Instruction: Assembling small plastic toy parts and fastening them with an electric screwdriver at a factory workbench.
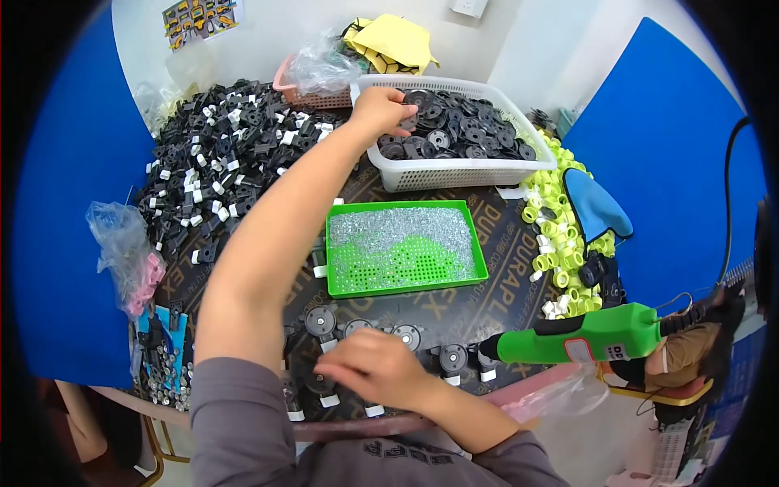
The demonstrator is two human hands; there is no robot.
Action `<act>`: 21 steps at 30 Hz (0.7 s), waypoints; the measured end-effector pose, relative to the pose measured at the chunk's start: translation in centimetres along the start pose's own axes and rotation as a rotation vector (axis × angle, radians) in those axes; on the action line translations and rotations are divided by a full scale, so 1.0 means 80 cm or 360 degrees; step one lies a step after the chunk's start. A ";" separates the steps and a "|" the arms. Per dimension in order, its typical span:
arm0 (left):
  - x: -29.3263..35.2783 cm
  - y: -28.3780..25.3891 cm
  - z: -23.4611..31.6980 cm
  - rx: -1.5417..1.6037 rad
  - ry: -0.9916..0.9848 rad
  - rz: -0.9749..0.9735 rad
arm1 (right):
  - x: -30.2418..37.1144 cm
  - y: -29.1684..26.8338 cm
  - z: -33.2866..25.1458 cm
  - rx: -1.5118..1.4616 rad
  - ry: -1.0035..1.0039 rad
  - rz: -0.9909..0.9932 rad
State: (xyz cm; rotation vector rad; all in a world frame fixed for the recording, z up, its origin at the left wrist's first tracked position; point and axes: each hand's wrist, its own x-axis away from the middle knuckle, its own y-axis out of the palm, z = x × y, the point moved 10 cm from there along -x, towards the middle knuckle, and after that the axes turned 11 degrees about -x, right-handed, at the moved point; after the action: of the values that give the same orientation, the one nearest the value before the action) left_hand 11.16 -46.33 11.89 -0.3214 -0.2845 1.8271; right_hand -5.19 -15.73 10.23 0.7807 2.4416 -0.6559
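Observation:
My left hand (380, 114) reaches to the left part of a white plastic basket (466, 174) heaped with black round discs (479, 130). Its thumb and fingers close on a black disc (411, 115) at the top of the heap. Nearer to me, my right hand (375, 369) is over a row of black wheel-like parts with white tabs (320, 321). Its fingers curl, with the thumb pointing left beside another such part (315, 380); what they may hold is hidden. Between the hands lies a green tray (406, 286) of small silvery pieces.
Black parts with white ends (219, 154) pile up on the left. Yellow-green rings (560, 252) line the right edge. A green power screwdriver (576, 337) juts in from the right, its tip near the row. A blue mat with metal bits (169, 341) lies left.

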 end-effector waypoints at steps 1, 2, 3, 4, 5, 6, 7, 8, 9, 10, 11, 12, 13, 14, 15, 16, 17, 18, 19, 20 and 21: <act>0.032 0.003 0.013 0.0058 -0.0047 -0.0119 | 0.002 -0.018 0.003 0.0010 0.0046 0.0172; 0.060 -0.005 0.021 0.0040 -0.0042 -0.0187 | 0.006 -0.039 0.006 -0.0010 0.0148 0.0406; 0.088 -0.014 0.024 0.0021 -0.0045 -0.0259 | 0.012 -0.061 0.011 -0.0037 0.0258 0.0641; 0.120 -0.018 0.033 -0.0048 -0.0011 -0.0302 | 0.013 -0.085 0.002 0.0014 0.0211 0.0810; 0.154 -0.015 0.044 -0.0104 0.0021 -0.0364 | 0.037 -0.103 0.032 -0.0298 0.0395 0.1081; 0.192 -0.020 0.044 -0.0069 -0.0002 -0.0393 | 0.045 -0.114 0.044 -0.0567 0.0491 0.1300; 0.222 -0.017 0.045 -0.0093 0.0045 -0.0514 | 0.042 -0.125 0.051 -0.0643 0.0417 0.1345; 0.251 -0.019 0.037 -0.0125 0.0007 -0.0550 | 0.035 -0.124 0.056 -0.0718 0.0425 0.1264; 0.286 -0.018 0.038 -0.0075 -0.0057 -0.0558 | 0.025 -0.118 0.056 -0.0889 0.0416 0.1174; 0.316 -0.016 0.038 -0.0020 -0.0102 -0.0551 | 0.015 -0.110 0.045 -0.0985 0.0384 0.0997; 0.340 -0.012 0.035 0.0057 -0.0120 -0.0608 | 0.003 -0.103 0.029 -0.1084 0.0281 0.0874; 0.361 -0.010 0.024 0.0191 -0.0221 -0.0650 | -0.007 -0.092 0.018 -0.1092 0.0104 0.0644; 0.377 -0.009 0.016 0.0322 -0.0303 -0.0687 | -0.015 -0.085 0.008 -0.0908 0.0013 0.0460; 0.389 -0.007 0.004 0.0456 -0.0354 -0.0702 | -0.019 -0.076 -0.007 -0.0718 -0.0081 0.0276; 0.399 -0.004 -0.009 0.0570 -0.0392 -0.0736 | -0.019 -0.072 -0.008 -0.0561 -0.0049 0.0224; 0.406 -0.002 -0.018 0.0685 -0.0424 -0.0771 | -0.019 -0.068 -0.020 -0.0317 -0.0156 0.0103; 0.413 0.002 -0.026 0.0686 -0.0479 -0.0842 | -0.018 -0.061 -0.032 -0.0068 -0.0264 -0.0020; 0.417 0.002 -0.029 0.0699 -0.0471 -0.0857 | -0.018 -0.066 -0.045 0.0112 -0.0204 0.0170; 0.415 -0.003 -0.029 0.0675 -0.0379 -0.0790 | -0.012 -0.073 -0.052 0.0247 -0.0162 0.0274; 0.412 -0.010 -0.029 0.0653 -0.0286 -0.0721 | -0.005 -0.083 -0.058 0.0383 -0.0122 0.0377; 0.411 -0.019 -0.031 0.0583 -0.0269 -0.0673 | 0.000 -0.097 -0.064 0.0357 -0.0029 0.0513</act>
State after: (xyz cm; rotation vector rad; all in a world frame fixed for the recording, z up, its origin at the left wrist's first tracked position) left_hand 4.72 -14.21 7.77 0.1433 -0.1167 1.4506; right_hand -11.63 -18.41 16.41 1.2188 2.1795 -0.8110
